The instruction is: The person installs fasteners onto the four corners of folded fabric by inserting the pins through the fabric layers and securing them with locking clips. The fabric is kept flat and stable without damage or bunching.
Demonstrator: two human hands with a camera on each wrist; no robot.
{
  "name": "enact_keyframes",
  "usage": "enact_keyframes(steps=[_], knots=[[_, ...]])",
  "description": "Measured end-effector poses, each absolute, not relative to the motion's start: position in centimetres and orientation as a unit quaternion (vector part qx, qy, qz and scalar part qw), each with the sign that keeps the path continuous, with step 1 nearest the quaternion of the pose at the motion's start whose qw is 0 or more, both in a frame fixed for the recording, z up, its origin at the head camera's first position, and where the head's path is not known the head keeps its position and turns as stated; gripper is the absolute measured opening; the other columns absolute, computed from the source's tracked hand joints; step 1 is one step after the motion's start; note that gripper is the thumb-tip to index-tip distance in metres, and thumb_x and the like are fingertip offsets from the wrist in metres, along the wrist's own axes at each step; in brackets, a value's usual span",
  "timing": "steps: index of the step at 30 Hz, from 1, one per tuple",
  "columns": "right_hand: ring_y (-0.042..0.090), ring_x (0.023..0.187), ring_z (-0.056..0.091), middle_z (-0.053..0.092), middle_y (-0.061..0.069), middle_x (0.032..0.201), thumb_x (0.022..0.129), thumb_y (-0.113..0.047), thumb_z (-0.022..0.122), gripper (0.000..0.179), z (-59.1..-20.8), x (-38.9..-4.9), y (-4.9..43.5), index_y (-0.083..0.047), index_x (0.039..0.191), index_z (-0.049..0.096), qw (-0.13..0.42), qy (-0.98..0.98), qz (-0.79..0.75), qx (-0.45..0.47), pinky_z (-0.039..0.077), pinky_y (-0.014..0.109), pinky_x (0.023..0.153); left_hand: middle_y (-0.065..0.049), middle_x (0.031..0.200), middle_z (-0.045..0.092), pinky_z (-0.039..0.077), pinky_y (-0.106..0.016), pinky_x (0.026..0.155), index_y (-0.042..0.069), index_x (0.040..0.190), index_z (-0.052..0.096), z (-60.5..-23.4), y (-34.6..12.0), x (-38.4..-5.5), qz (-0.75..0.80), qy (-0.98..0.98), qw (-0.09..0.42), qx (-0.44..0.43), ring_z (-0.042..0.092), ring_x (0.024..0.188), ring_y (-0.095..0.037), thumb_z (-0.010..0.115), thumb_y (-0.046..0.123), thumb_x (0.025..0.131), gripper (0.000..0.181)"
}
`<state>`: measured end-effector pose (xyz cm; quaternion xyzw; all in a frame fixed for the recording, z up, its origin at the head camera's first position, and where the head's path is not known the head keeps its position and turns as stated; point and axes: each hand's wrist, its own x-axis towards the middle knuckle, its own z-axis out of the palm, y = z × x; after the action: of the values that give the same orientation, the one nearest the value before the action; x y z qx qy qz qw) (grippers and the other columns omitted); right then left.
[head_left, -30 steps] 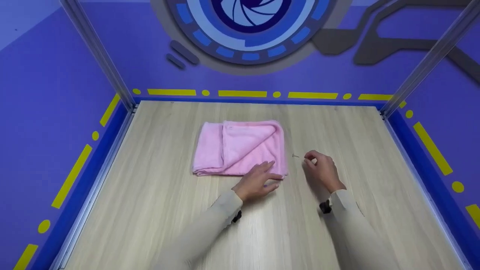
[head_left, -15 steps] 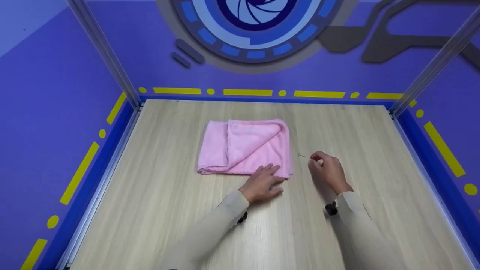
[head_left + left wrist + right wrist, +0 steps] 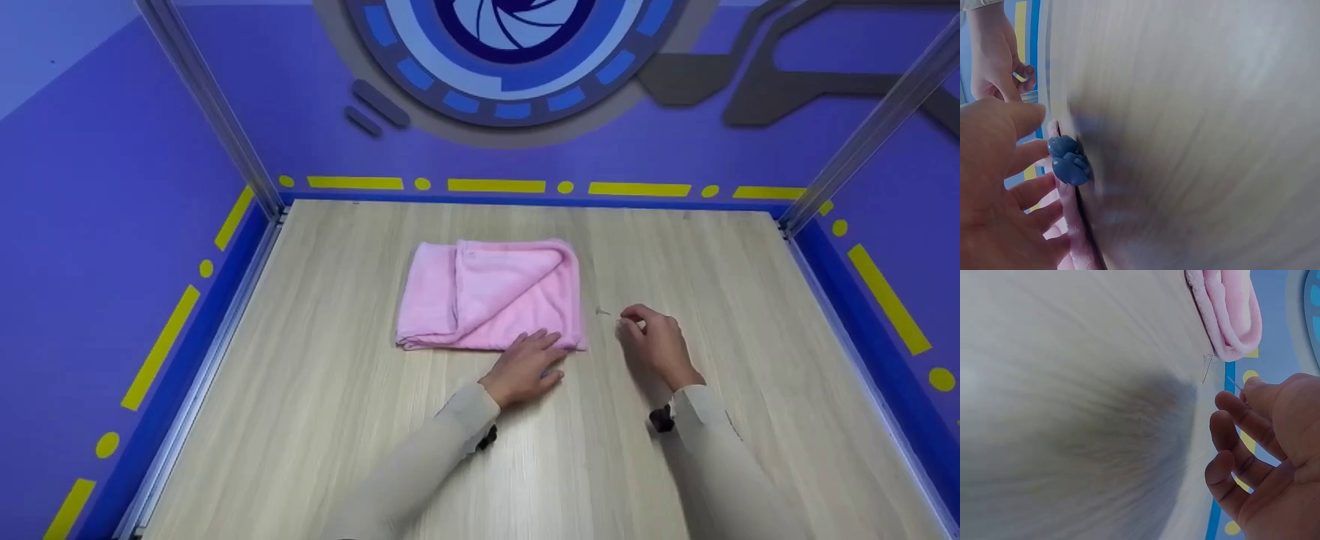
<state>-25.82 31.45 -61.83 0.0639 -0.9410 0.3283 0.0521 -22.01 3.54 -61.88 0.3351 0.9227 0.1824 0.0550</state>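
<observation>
A folded pink towel [image 3: 495, 292] lies on the table, one layer turned over diagonally. My left hand [image 3: 525, 367] rests at its near right edge, with fingers extended onto the cloth. Beside the left index fingertip, at the towel's edge, is a glossy dark blue lobed object [image 3: 1069, 160]; its kind is unclear, and the hand mostly hides it in the head view. To the right of the towel, my right hand [image 3: 656, 345] pinches a thin needle-like pin [image 3: 1235, 384] between thumb and index finger. Another small pin-like piece [image 3: 1206, 370], partly clear, lies on the table between towel and right hand.
The wood-grain table [image 3: 337, 420] extends around the towel on every side. Blue-purple printed panels [image 3: 510, 161] enclose it at the back and both sides, with metal posts [image 3: 210, 112] at the rear corners. Dark devices [image 3: 661, 418] are strapped to both wrists.
The head view has shifted slightly, moving the scene to the right in the picture. The left fingers have drawn a little closer together at the towel's edge. The right hand keeps its pinch.
</observation>
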Motion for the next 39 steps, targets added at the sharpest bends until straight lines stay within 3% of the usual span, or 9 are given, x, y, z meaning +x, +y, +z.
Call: enact_keyframes(steps=[7,15,20,25,31,37,39], knots=[[0.021,0.078,0.06,0.073,0.007,0.099,0.101,-0.013,0.066,0.009,-61.7,-25.7,30.7,-0.009,0.107,0.071,0.056,-0.937,0.339,0.068,0.048,0.036,0.07,-0.008,0.156,0.049,0.034,-0.058,0.117,0.015,0.153,0.049,-61.9,3.7,-22.1,0.232,0.915,0.029,0.328,0.042,0.145,-0.028,0.058,0.023,0.102,0.053],[0.017,0.071,0.06,0.073,0.009,0.1,0.099,-0.008,0.067,0.009,-61.6,-25.8,29.7,-0.007,0.106,0.072,0.059,-0.92,0.377,0.087,0.048,0.026,0.061,-0.009,0.154,0.05,0.032,-0.031,0.12,0.006,0.152,0.049,-62.1,3.4,-22.6,0.338,0.882,-0.041,0.327,0.044,0.144,-0.023,0.061,0.006,0.096,0.057],[0.016,0.068,0.062,0.072,0.008,0.1,0.1,-0.008,0.066,0.011,-61.6,-25.7,28.7,-0.005,0.107,0.073,0.058,-0.906,0.408,0.09,0.049,0.024,0.056,-0.016,0.155,0.048,0.033,-0.034,0.119,0.005,0.153,0.047,-62.1,3.2,-22.9,0.378,0.868,-0.069,0.316,0.045,0.143,-0.027,0.062,0.003,0.093,0.061],[0.017,0.071,0.063,0.073,0.007,0.1,0.099,-0.009,0.067,0.01,-61.5,-25.6,27.3,-0.006,0.105,0.074,0.054,-0.902,0.416,0.101,0.05,0.025,0.06,-0.013,0.157,0.047,0.04,-0.037,0.116,0.006,0.154,0.046,-62.0,3.4,-22.9,0.395,0.862,-0.079,0.309,0.043,0.145,-0.027,0.061,0.0,0.092,0.064],[0.019,0.075,0.062,0.073,0.004,0.101,0.099,-0.01,0.067,0.009,-61.3,-25.7,25.8,-0.008,0.105,0.072,0.045,-0.896,0.429,0.107,0.05,0.029,0.062,-0.018,0.157,0.044,0.029,-0.033,0.121,0.0,0.152,0.046,-61.9,3.4,-23.2,0.408,0.86,-0.075,0.295,0.041,0.146,-0.028,0.061,0.0,0.093,0.062],[0.021,0.074,0.064,0.076,0.007,0.101,0.097,-0.008,0.071,0.024,-61.1,-25.9,24.6,-0.011,0.12,0.067,0.056,-0.888,0.44,0.12,0.051,0.028,0.062,-0.016,0.157,0.045,0.031,-0.031,0.12,-0.001,0.15,0.048,-61.6,3.4,-23.5,0.417,0.854,-0.091,0.296,0.042,0.145,-0.027,0.064,0.0,0.089,0.064],[0.021,0.071,0.064,0.077,0.008,0.098,0.096,-0.007,0.072,0.031,-61.1,-25.9,24.4,-0.012,0.125,0.065,0.064,-0.886,0.441,0.126,0.051,0.028,0.06,-0.017,0.158,0.044,0.038,-0.032,0.115,-0.002,0.151,0.047,-61.6,3.4,-23.4,0.429,0.846,-0.097,0.301,0.046,0.142,-0.026,0.064,-0.002,0.088,0.064]])
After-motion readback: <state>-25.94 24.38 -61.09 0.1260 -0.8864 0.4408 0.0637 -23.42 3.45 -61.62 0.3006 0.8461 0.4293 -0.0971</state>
